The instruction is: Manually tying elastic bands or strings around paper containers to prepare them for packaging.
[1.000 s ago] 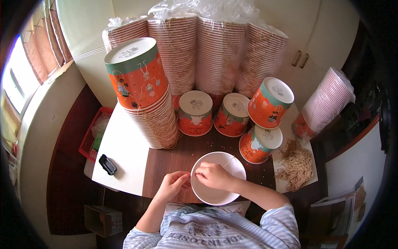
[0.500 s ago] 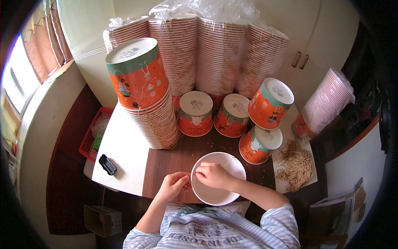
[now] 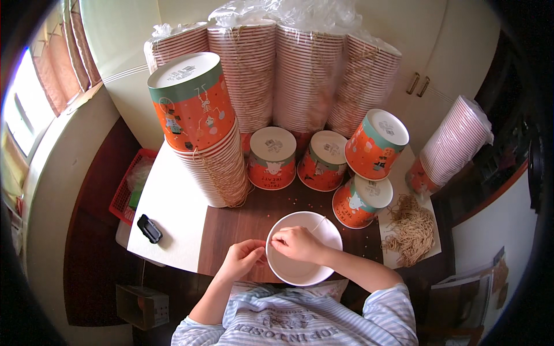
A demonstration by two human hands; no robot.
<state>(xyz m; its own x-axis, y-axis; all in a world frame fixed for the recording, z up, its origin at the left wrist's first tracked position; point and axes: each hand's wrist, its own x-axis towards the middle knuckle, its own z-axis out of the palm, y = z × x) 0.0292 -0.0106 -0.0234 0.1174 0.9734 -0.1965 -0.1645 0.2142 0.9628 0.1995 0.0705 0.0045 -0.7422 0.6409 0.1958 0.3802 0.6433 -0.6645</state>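
A paper bucket (image 3: 306,273) stands mouth up at the table's front, its white inside showing. My right hand (image 3: 298,244) is inside the bucket, fingers curled together against the left wall near the rim. Outside that same wall is my left hand (image 3: 243,257), its thumb and fingers pinched close to the rim. Whatever lies between the fingertips of either hand is too small or hidden to make out. A thin pale cord (image 3: 319,223) shows at the bucket's far right rim.
Behind stand upside-down orange-and-green buckets (image 3: 272,158), a tall bucket stack (image 3: 193,109) and plastic-wrapped stacks (image 3: 309,75). A heap of beige cords (image 3: 411,230) lies at the right. A black plastic case (image 3: 150,229) rests on the left; a red basket (image 3: 124,193) sits beyond the table edge.
My left hand has shifted very slightly at the rim. The bucket and my right hand look the same as before.
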